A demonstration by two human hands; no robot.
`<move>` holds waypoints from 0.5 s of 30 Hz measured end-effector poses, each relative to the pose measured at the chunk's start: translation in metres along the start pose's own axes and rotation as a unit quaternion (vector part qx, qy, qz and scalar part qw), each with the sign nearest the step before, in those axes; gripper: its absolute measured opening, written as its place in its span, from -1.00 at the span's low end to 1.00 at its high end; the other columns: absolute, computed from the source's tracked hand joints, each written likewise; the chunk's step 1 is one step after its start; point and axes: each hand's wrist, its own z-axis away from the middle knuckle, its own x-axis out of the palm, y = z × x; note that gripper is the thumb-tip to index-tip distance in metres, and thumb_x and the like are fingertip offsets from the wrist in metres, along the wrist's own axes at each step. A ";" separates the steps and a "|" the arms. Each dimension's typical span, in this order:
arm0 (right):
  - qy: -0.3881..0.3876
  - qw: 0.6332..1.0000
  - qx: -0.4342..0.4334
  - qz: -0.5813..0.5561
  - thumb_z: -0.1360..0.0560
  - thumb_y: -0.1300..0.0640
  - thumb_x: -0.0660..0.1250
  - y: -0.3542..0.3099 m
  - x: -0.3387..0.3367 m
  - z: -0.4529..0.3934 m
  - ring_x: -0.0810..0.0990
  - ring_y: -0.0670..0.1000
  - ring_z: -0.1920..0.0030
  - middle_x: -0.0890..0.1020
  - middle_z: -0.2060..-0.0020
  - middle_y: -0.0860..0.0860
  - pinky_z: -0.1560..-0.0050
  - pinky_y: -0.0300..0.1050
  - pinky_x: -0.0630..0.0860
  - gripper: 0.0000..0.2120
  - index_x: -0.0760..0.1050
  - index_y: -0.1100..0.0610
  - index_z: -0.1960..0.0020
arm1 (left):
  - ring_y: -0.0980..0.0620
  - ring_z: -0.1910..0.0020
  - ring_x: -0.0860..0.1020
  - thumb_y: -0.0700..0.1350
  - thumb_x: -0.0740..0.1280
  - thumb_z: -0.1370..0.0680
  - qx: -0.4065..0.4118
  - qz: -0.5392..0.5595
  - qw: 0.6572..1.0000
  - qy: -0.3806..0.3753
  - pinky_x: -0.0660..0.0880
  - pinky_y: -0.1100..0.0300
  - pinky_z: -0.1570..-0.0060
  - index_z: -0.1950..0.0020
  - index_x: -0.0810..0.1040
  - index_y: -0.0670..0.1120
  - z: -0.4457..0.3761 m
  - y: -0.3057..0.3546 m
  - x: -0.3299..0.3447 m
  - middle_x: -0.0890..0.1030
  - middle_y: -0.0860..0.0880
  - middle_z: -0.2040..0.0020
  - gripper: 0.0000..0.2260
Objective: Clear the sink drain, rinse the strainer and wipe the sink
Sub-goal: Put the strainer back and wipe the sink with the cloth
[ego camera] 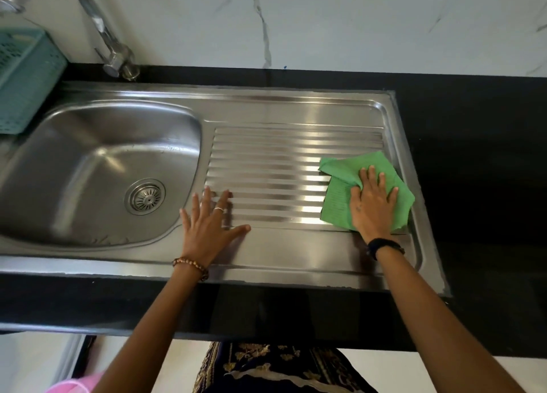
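Far left: a teal perforated basket (25, 76) is set on the black countertop (473, 156), touching the sink's far-left edge. A chrome tap (100, 28) is mounted just behind the basin, its spout arched out of frame to the upper left.

Steel sink (266, 105) is set into the counter, basin on the left, ribbed drainboard (281, 167) on the right. The strainer (145, 197) is seated in the drain at the basin floor, right of centre. Basin surface is seen dry-looking with some streaks near the front wall; blur there, detail unclear.

Left hand (210, 224) is laid flat on the near-left corner of the drainboard, just right of the basin rim, fingers spread and straight, nothing held. A ring is worn on one finger, a beaded bracelet (191, 267) on the wrist.

Right hand (373, 206) is pressed palm-down on a green cloth (340, 170), fingers mostly extended on top of it. The cloth is spread crumpled over the right end of the ribs, reaching the raised right rim. A dark band (384, 246) is worn on that wrist.

White marbled wall (325, 22) is behind the counter.
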 end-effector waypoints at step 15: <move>-0.108 0.948 -0.298 0.031 -0.60 0.03 0.01 -0.211 0.091 0.015 -0.02 0.08 -0.53 0.08 -0.53 0.00 -0.47 0.23 -0.21 -0.52 0.08 0.05 -0.50 | -0.04 -0.52 -0.13 0.31 0.30 -0.37 -0.024 0.097 0.994 -0.037 -0.16 0.06 -0.46 -0.50 -0.22 -0.16 0.015 -0.045 -0.014 -0.17 -0.13 -0.54 0.00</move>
